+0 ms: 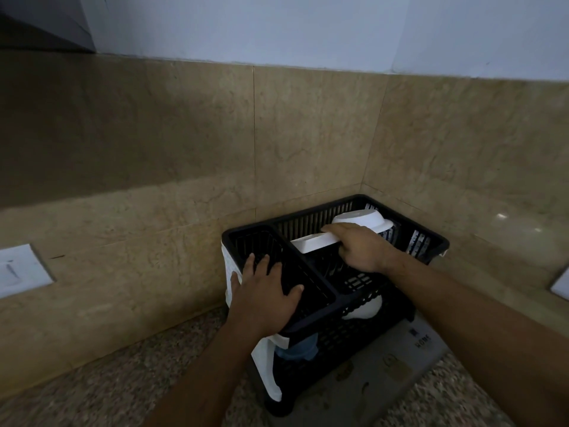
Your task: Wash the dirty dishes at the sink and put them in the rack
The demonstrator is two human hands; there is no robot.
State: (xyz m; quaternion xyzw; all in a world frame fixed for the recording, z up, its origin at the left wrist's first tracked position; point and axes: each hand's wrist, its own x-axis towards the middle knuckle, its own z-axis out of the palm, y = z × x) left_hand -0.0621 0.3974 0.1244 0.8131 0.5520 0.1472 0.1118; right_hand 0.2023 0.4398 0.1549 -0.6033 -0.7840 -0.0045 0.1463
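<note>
Black plastic dish rack stands in the corner of a speckled stone counter, on a grey mat with faint printed lettering. Rack has two sections — a narrow slotted bin at its left end, a larger compartment to the right.

White dish sits in the larger compartment, tilted. Right hand grips its near edge, fingers curled over the rim. A second white bowl lies upside down just behind, against the rack's back wall.

Left hand rests flat on the rim of the narrow bin, fingers spread and straight, holding nothing.

Surroundings: beige marble-look tiles cover both walls meeting at the corner; pale painted wall above them. White switch plate on the left tiles; another white plate at the right edge, cut off by the frame.

Hard to make out — lighting is dim. White cloth or paper hangs at the rack's left end. Through the slats below, a bluish object and a white rounded shape; identity of either cannot be told. Items standing in the rack's far right corner are unclear.
</note>
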